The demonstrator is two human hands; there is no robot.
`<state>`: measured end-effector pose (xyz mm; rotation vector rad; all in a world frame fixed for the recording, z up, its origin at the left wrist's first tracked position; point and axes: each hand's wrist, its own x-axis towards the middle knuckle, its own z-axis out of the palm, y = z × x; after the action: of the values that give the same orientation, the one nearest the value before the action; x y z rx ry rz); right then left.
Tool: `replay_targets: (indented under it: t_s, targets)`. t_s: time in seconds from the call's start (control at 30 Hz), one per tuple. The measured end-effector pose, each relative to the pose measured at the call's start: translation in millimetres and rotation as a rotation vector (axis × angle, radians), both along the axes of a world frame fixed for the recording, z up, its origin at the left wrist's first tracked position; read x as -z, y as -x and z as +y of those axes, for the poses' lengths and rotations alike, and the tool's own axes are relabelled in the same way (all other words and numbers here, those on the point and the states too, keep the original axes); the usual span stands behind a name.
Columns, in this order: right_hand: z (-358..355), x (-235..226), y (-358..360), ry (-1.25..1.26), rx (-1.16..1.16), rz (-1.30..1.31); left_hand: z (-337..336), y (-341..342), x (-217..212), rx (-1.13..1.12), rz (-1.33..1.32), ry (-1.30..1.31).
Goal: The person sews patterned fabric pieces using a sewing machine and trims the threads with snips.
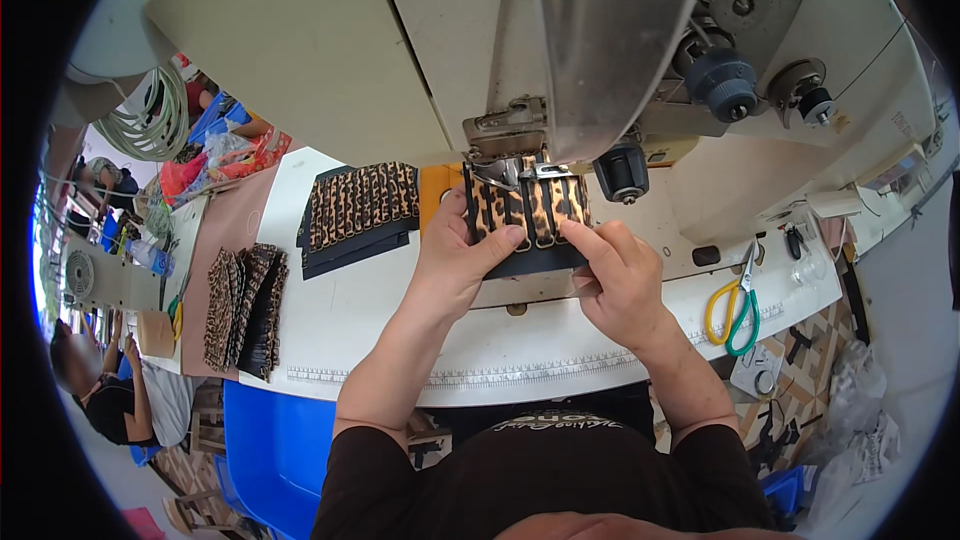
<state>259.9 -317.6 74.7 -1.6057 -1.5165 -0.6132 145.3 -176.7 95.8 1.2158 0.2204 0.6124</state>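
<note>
A dark fabric piece [541, 258] with leopard-print strips lies on the sewing machine bed, its far edge at the metal presser foot [511, 173]. My left hand [452, 258] is closed on its left side, thumb flat on top and the other fingers mostly hidden by the piece. At the near right part of the piece, my right hand [622, 278] presses an index fingertip onto a strip, with the remaining fingers curled in. Beside my left hand rests a stack of similar leopard-print pieces [362, 206] on dark backing.
Bundled leopard-print pieces [240, 310] lie at the table's left end. Scissors [737, 305] with yellow and green handles lie on the right. A ruler strip [530, 373] follows the near edge. Below is a blue bin [262, 440]; another person [120, 385] sits far left.
</note>
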Motion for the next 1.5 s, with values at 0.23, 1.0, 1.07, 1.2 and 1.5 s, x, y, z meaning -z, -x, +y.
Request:
replay_targets:
  t_s: [0.23, 1.0, 1.07, 1.2, 1.5]
  targets:
    - [12.8, -3.9, -9.1, -0.048, 0.018, 0.001, 10.2, -7.8, -7.1, -0.020, 0.102, 0.029]
    - [21.2, -20.7, -20.7, -0.298, -0.408, 0.814, 59.1, -21.2, -5.0, -0.026, 0.056, 0.171]
    - [16.2, -22.6, -15.4, -0.312, -0.479, 0.817, 41.8, -7.7, 0.4, -0.054, 0.010, 0.206]
    - [26.1, -14.3, -10.6, -0.027, -0.258, 0.487, 11.2, 1.9, 12.1, -0.085, -0.122, 0.302]
    - [37.3, -13.1, 1.0, 0.001, -0.052, 0.166, 14.3, 6.6, 21.8, -0.073, -0.202, 0.513]
